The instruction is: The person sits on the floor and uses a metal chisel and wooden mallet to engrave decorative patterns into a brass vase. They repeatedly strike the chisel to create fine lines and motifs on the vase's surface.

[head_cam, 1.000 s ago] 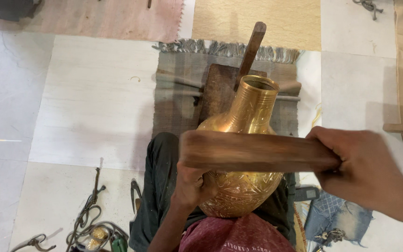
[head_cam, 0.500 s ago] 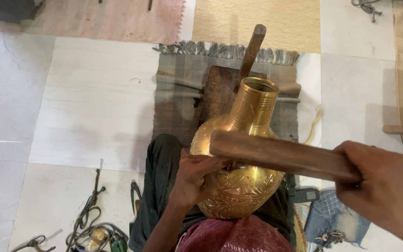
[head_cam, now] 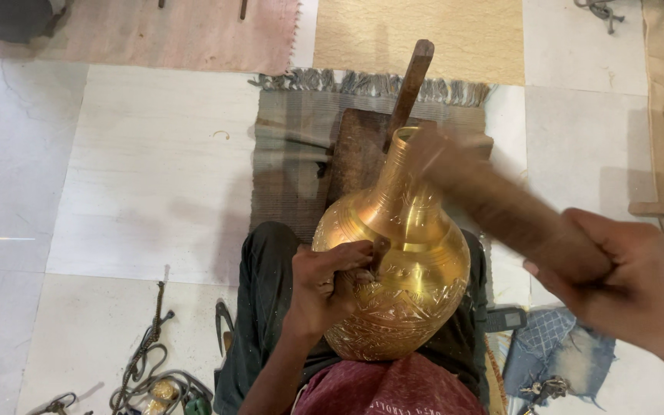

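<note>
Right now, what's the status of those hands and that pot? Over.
Left hand presses a small tool to the brass pot. Right hand grips a blurred wooden mallet. Nothing between mallet and tool.

Fringed rug (head_cam: 286, 154) on tiled floor (head_cam: 140, 177)

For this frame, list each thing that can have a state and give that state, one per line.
brass vase: upright on the lap, partly engraved, mouth open.
small chisel: tip against the vase's shoulder.
left hand: closed on the small chisel, resting on the vase.
wooden mallet: raised, motion-blurred, beside the vase's neck.
right hand: gripping the wooden mallet.
fringed mat: flat on the floor.
</note>
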